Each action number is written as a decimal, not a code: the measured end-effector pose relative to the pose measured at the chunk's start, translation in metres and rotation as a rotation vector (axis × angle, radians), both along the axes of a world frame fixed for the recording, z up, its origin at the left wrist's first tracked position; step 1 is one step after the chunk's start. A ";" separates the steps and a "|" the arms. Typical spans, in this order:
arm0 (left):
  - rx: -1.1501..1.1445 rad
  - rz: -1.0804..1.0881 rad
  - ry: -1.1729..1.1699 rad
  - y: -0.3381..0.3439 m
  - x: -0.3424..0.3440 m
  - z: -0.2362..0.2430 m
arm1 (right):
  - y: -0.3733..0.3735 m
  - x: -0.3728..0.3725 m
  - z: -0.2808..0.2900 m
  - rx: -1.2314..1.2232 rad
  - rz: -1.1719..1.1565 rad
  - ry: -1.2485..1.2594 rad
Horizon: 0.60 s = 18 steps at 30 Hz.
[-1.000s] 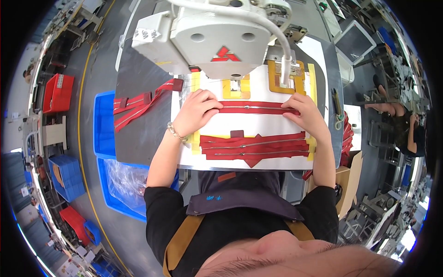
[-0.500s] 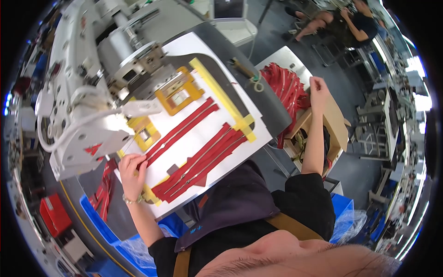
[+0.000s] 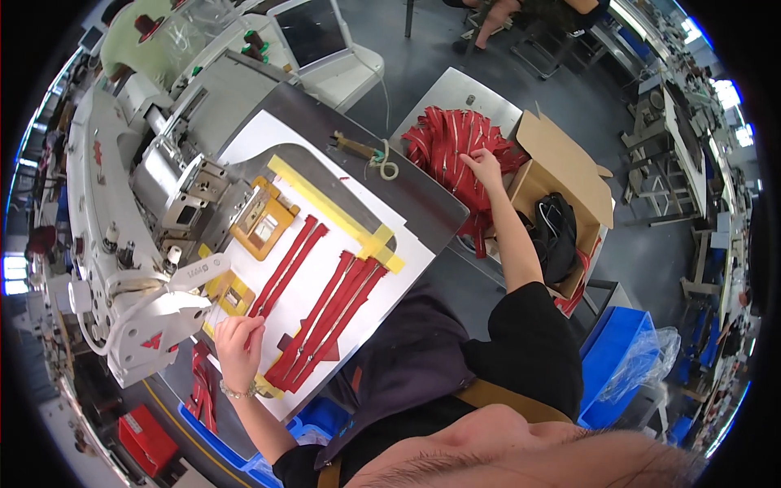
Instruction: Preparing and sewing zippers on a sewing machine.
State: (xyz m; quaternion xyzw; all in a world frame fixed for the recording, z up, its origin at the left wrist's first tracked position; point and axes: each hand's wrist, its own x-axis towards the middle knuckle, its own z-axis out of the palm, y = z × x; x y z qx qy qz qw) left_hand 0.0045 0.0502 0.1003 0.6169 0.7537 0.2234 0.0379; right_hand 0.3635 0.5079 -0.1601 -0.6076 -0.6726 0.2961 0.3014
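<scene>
My left hand [image 3: 238, 351] is closed with its fingertips at the lower end of a red zipper [image 3: 286, 268], which lies slantwise on the white sheet [image 3: 325, 207] under the sewing machine. Several more red zippers [image 3: 329, 321] lie side by side nearer to me on that sheet. Off to the right, my right hand [image 3: 486, 169] is over a heap of red zippers [image 3: 455, 175], thumb and finger pinched at one of them. The machine's yellow clamp frame [image 3: 264, 221] is just beyond the single zipper.
The white sewing machine head [image 3: 122, 244] stands at the left. Beside the heap is an open cardboard box [image 3: 561, 171] holding a black item [image 3: 555, 236]. A screen [image 3: 307, 32] stands at the back, and blue bins [image 3: 606, 366] are low down. A person [image 3: 496, 16] sits at the far right.
My right hand has moved from above the box side onto the heap of zippers. The left hand stays at the zipper's end. The view has turned toward the right.
</scene>
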 end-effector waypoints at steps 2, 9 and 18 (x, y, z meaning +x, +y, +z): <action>-0.020 -0.016 0.010 0.003 0.004 0.004 | 0.002 -0.007 0.001 -0.065 -0.040 -0.082; -0.037 -0.072 0.031 0.016 0.018 0.017 | 0.011 -0.015 -0.007 -0.071 -0.114 -0.111; -0.030 -0.106 -0.021 0.023 0.028 0.018 | 0.038 0.022 -0.028 -0.915 -0.157 1.121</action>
